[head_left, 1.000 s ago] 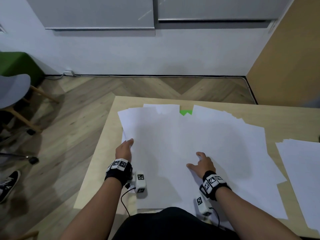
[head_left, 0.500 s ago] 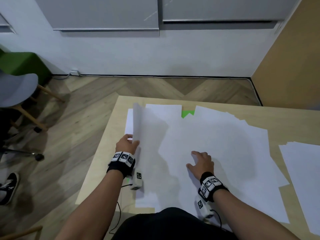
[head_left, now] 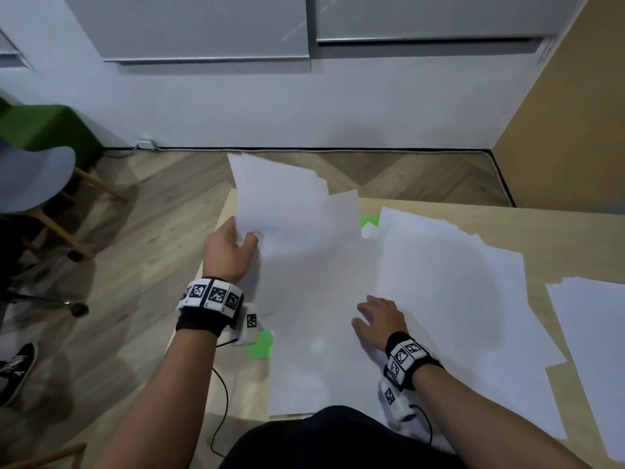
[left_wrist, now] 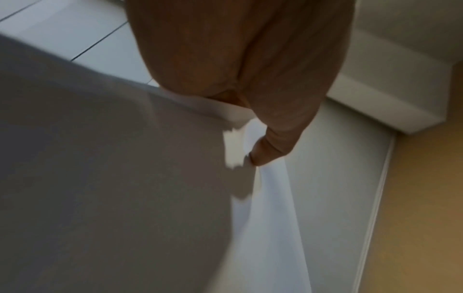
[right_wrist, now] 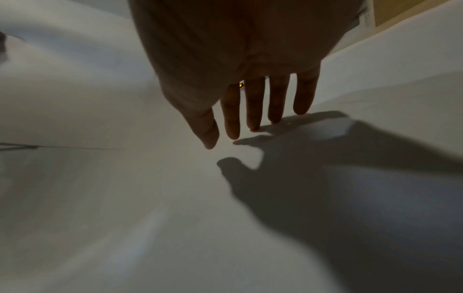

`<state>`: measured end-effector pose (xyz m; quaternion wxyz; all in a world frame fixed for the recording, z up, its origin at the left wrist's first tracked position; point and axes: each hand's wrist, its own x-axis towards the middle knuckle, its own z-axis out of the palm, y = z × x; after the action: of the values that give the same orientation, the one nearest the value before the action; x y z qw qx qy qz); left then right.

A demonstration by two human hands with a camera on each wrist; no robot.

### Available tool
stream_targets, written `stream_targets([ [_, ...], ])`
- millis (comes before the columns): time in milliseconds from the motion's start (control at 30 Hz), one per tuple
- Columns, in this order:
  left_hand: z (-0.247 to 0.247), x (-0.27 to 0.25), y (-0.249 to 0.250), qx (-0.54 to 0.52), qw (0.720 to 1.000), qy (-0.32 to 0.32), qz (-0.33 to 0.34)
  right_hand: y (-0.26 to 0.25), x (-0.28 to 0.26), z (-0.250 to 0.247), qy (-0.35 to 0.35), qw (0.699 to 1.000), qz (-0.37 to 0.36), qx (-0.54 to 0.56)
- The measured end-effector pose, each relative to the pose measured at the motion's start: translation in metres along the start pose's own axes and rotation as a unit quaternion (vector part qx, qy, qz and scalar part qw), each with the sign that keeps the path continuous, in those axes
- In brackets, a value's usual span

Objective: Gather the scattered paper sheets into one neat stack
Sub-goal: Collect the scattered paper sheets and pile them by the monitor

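Paper covers most of the table [head_left: 558, 238] in the lower half of the head view: a broad overlapping spread of white sheets [head_left: 449, 299] runs from centre to right, a separate pile [head_left: 595, 350] lies at the right edge, and a few lifted sheets [head_left: 291, 204] stand up at centre left. These will likely handle as very light and floppy; a sheet held by one corner sags and curls, as the raised ones do, and smooth sheets probably slide easily over one another and over the wood. The best hold, I judge, is along an edge or at a corner, thumb above and fingers below, with the other palm flat on the rest to stop it drifting. Too tight a pinch could crease a corner.

Next in size, the left hand [head_left: 230, 252] pinches the lower left corner of the lifted sheets; the left wrist view shows the thumb [left_wrist: 265, 150] pressed on the paper edge. The right hand [head_left: 378, 319] lies spread on the flat sheets at lower centre, fingers [right_wrist: 253, 111] straight with tips touching or almost touching the paper, gripping nothing.

The table is pale wood with a green patch [head_left: 260, 345] at lower left and another green patch [head_left: 368, 223] near the lifted sheets. Beyond it run a herringbone wood floor [head_left: 152, 265], a white wall [head_left: 338, 106] with grey cabinets [head_left: 203, 25] above, and a grey chair [head_left: 33, 174] at far left.
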<state>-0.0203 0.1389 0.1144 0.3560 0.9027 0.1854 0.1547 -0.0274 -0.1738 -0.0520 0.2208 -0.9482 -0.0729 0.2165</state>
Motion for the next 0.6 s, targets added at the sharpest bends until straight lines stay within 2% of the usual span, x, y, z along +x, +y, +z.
stream_targets([
  [133, -0.024, 0.007, 0.017, -0.024, 0.999, 0.012, 0.028, -0.004, 0.006, -0.011, 0.0, 0.999, 0.033, 0.026],
  [300, -0.051, 0.008, 0.025, -0.035, 0.997, 0.034, 0.054, -0.01, 0.014, -0.027, -0.018, 0.982, 0.092, 0.162],
  [433, -0.077, 0.013, 0.023, -0.062, 0.994, 0.071, 0.047, -0.016, 0.014, -0.033, -0.055, 0.99, 0.094, 0.088],
  [600, -0.088, 0.02, 0.022, -0.198, 0.974, 0.115, -0.005, -0.024, 0.01, -0.036, -0.046, 0.987, 0.104, 0.117],
])
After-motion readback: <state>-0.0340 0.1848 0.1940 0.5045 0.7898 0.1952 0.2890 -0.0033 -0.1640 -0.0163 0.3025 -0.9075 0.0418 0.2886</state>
